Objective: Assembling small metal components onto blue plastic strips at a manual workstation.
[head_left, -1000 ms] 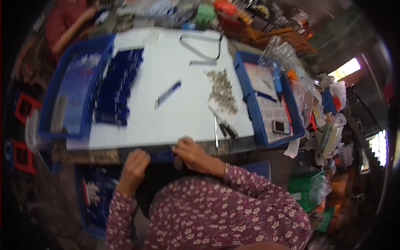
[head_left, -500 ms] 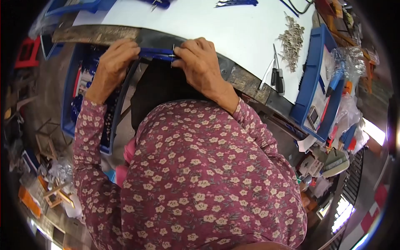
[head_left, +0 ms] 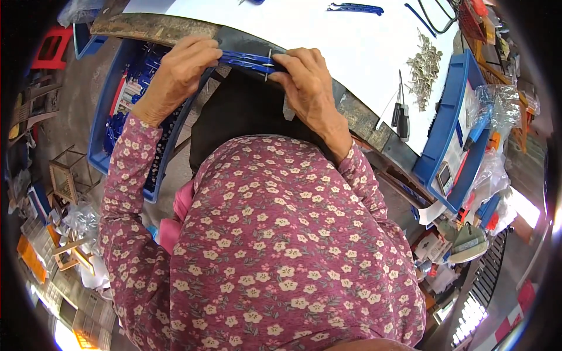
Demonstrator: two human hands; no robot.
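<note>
One floral top (head_left: 281,234) nearest my camera, then black cloth (head_left: 234,114) over the lap. Just beyond the cloth: blue strip (head_left: 243,60), hung between both hands on the near side of the desk (head_left: 363,52). Looks like two narrow bars side by side.

Key relation: long axis runs left to right, dipping slightly to the right, roughly along the desk edge. It lies right of the left hand (head_left: 184,69) and left of the right hand (head_left: 309,85); each has an end, so neither is nearer.

Left: fingers curled, tips pinched on the left end. Right: thumb and fingers closed around the right end, grip partly hidden from me. Thin metal pin (head_left: 269,54) crosses the strip just beside the right fingertips, sticking out both sides. Can't tell if the right hand touches it, or if the strip touches the desk edge.

Farther right on the desk: dark-handled screwdriver (head_left: 403,124), pile of metal bits (head_left: 424,70), blue tray (head_left: 430,155) beside them. Far side: another blue piece (head_left: 358,8).
</note>
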